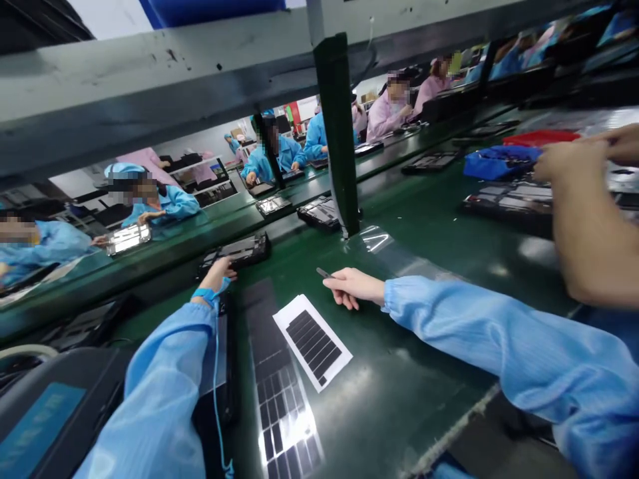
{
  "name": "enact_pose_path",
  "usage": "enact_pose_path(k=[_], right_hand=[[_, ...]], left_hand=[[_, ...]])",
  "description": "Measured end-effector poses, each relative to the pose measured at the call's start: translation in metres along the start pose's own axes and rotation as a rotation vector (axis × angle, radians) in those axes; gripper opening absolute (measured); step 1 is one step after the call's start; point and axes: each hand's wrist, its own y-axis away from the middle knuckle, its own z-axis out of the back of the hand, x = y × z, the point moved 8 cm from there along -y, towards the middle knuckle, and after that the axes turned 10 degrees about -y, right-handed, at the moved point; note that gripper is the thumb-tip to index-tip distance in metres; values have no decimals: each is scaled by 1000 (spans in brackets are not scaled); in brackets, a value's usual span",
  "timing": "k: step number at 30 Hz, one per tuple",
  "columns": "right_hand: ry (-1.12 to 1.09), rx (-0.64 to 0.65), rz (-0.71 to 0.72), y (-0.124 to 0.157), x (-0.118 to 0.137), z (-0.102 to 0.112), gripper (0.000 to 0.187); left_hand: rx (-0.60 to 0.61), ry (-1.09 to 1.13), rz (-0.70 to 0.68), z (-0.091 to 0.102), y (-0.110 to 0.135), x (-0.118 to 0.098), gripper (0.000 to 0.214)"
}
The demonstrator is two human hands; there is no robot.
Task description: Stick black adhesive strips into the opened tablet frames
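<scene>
Pinching a slim dark tool point(322, 272) narrowly, the right hand point(352, 287) hovers over a white sheet of black pads point(312, 342); the left hand point(214, 274) rests spread fingers on a flat black device point(238, 251), steadying it.

- Single head-worn view, looking forward and down across a green workbench point(399, 372), rolled so the bench climbs toward the upper right of the frame.
- Very near the person's left hand point(214, 276) and right hand point(352, 287), low in the frame.
- Seated co-workers point(272, 150) appear farther off, across the upper part.
</scene>
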Motion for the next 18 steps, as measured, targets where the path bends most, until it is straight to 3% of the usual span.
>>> enact_pose_path(k=[3,5,7,9,13,15,18], right_hand=[[47,-51,-11,-5,-11,3,29],[69,-111,-10,-9,-13,8,23],[71,-181,-7,-16,-8,15,21],[63,-266,6,-27,2,25,18],[55,-512,84,-57,31,62,12],[31,-617,92,-72,38,78,13],[-45,-710,65,-92,36,88,20]], left_hand=[[101,0,45,12,6,7,24],[245,-12,-26,12,29,2,22],[440,-155,-228,-7,71,-5,28],[510,-463,-531,-35,124,-5,37],[152,-683,-981,-79,212,11,55],[116,-704,-1089,-104,236,24,54],[99,-711,-1139,-127,245,30,47]])
